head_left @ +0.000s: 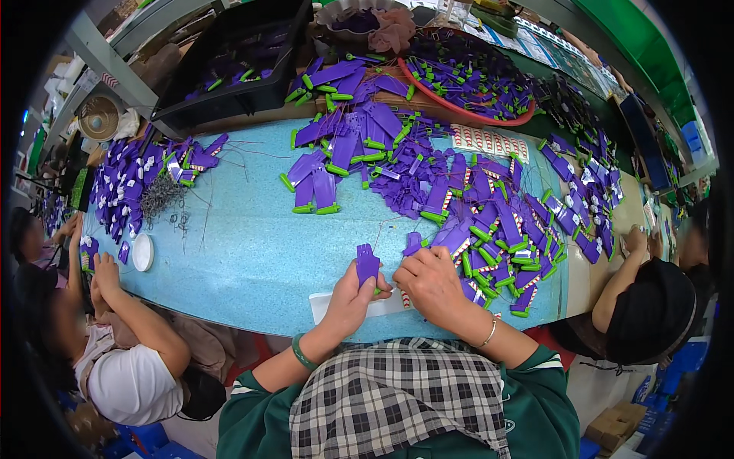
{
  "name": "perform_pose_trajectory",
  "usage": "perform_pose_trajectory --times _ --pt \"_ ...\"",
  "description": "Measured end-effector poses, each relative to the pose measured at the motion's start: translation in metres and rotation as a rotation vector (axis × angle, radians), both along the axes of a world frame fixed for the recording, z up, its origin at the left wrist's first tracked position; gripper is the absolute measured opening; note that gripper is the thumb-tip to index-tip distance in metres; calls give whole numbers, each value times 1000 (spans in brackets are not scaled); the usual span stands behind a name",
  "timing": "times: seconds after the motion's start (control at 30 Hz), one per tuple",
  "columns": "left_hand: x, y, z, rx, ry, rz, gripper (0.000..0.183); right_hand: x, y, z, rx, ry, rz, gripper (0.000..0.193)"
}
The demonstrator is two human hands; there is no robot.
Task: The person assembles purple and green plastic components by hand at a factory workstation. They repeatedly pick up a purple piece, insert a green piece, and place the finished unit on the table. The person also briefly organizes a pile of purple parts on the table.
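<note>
A flat purple plastic piece with a green end (367, 262) stands upright in my left hand (353, 297), thumb and fingers closed on its lower part. Close beside it, my right hand (437, 281) has its fingers bunched together and pointing toward the left hand. Whatever those fingers pinch is hidden. A small purple piece (413, 242) shows just beyond the right knuckles. Under the hands lies a white sheet (321, 307) near the table's front edge, with a bit of red-and-white striped sticker (406, 299) on it. Striped purple-and-green pieces (501, 252) are heaped right of my right hand.
A blue-topped table (245, 245) carries more purple-and-green pieces (355, 141) beyond my hands. Behind them stand a black tray (222, 107) and a red basin (527, 116). A striped sticker sheet (489, 142), wire tangle (162, 197) and white lid (143, 252) lie around. Co-workers sit at both sides.
</note>
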State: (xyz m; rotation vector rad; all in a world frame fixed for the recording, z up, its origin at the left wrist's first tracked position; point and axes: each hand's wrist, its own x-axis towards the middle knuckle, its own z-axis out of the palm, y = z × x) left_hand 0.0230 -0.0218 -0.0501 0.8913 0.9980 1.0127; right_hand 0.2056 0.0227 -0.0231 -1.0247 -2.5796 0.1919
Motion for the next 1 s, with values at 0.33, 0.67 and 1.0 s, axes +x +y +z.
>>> perform_pose_trajectory --times 0.33,0.67,1.0 --pt "-1 0 -4 8 -6 1 22 9 7 8 -177 99 90 10" --pt "-7 6 26 -61 40 -91 19 32 17 56 -458 294 83 12" --pt "1 20 44 46 5 -12 10 8 9 59 -461 809 -129 19"
